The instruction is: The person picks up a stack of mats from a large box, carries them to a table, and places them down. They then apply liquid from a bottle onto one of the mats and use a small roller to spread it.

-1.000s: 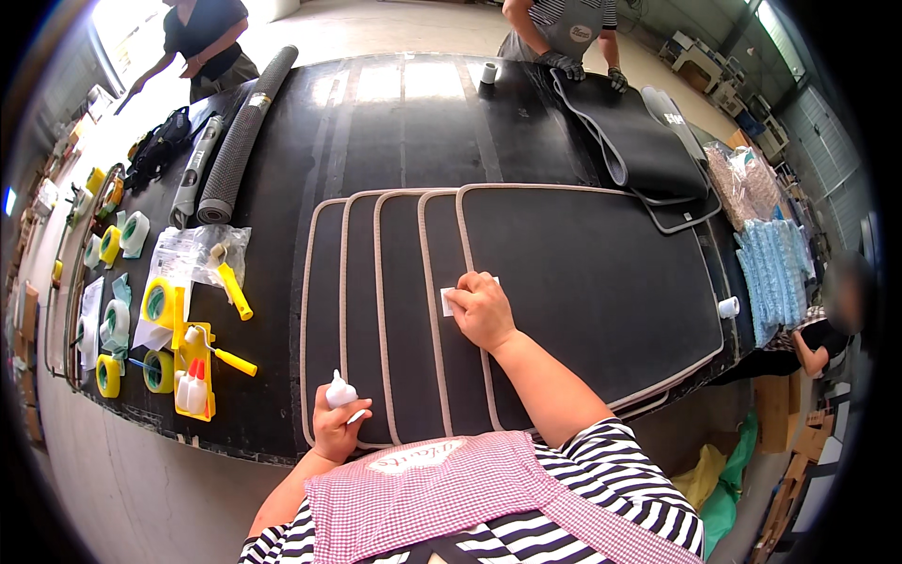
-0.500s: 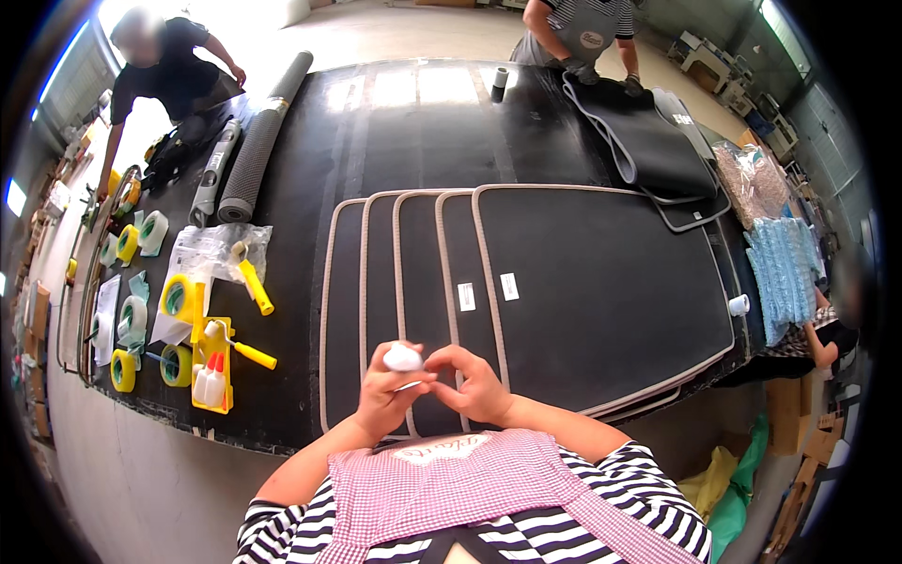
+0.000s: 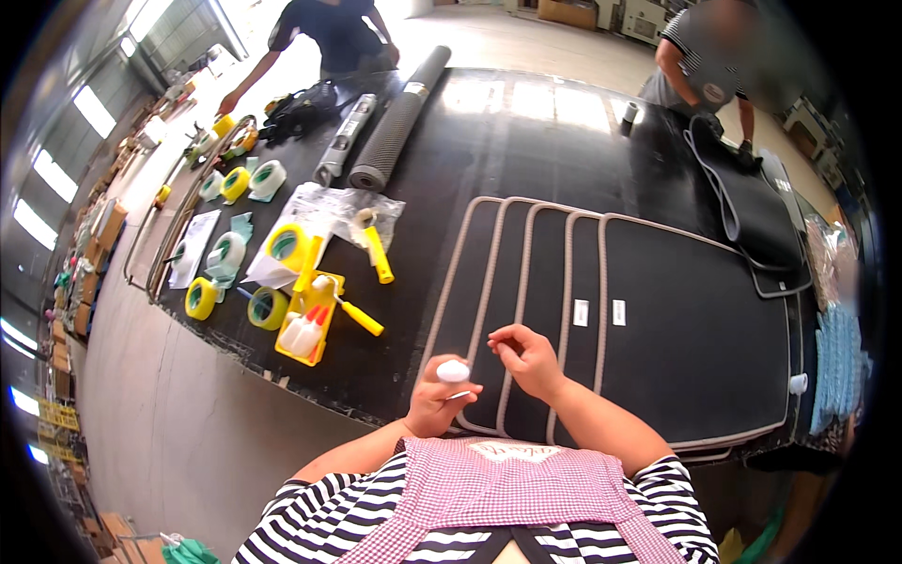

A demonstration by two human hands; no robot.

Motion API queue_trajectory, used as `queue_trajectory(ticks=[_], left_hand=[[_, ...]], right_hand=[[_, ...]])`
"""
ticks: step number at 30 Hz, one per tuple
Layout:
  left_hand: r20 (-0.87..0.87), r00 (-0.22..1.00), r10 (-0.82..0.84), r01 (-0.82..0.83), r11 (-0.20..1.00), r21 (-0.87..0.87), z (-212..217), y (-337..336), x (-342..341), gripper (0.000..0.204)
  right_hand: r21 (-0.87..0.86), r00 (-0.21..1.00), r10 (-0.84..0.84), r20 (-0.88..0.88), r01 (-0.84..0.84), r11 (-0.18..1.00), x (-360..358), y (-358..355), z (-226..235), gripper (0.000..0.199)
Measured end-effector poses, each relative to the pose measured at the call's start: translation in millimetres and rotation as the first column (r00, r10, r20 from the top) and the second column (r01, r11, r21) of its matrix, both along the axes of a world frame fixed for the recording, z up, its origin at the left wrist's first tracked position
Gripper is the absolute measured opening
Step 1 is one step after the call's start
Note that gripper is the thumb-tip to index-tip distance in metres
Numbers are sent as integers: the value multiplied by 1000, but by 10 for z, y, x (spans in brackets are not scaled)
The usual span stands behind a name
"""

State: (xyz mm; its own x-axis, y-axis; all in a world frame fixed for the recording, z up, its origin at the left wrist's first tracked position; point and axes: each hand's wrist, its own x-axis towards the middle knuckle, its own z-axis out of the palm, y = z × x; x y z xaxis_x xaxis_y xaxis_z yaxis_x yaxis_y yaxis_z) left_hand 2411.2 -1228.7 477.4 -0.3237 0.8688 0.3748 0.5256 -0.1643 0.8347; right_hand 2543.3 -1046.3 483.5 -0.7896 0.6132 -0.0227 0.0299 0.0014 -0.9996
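My left hand (image 3: 437, 399) is closed round a small white roll (image 3: 453, 371), its rounded end facing up; a white edge shows between the fingers below it. Apart from it, to the right, my right hand (image 3: 529, 362) hovers over the mats with bent fingers and thumb drawn together; whatever they pinch is too small to make out. Under both hands lie several overlapping black mats (image 3: 695, 329) with beige stitched borders. One white label (image 3: 618, 312) sits on the top mat, and another label (image 3: 581, 312) on the mat beside it.
A yellow tray (image 3: 305, 329) with white glue bottles, yellow-handled rollers (image 3: 362, 318) and tape rolls (image 3: 199, 298) lies left. Behind stands a rolled grey mat (image 3: 399, 127). Two people work across the black table; one handles a folded black mat (image 3: 752, 197) at far right.
My right hand has come away from the white roll and moved right. My left hand still holds the roll. The view has swung left, so the table appears shifted right.
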Motion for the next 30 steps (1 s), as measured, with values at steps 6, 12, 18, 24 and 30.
queue_trajectory(ticks=[6,12,18,24,30], left_hand=[[118,983,139,-130,988,-79,-354,-704,-232,19],[119,986,119,-127,990,56,-413,-935,-452,20],[333,925,181,-151,982,-116,-372,-929,-565,20],[73,993,95,-98,994,46,-240,-621,-552,16],[58,996,-64,61,997,43,-231,-130,-448,15]], right_hand=[[291,931,269,247,-336,896,-1265,-284,128,23],[517,867,188,462,-436,737,-2194,-767,57,61],[378,848,298,438,-475,795,-2240,-784,-133,33],[268,990,55,130,-88,959,-759,-466,-60,31],[662,786,-511,347,181,727,896,-258,133,65]])
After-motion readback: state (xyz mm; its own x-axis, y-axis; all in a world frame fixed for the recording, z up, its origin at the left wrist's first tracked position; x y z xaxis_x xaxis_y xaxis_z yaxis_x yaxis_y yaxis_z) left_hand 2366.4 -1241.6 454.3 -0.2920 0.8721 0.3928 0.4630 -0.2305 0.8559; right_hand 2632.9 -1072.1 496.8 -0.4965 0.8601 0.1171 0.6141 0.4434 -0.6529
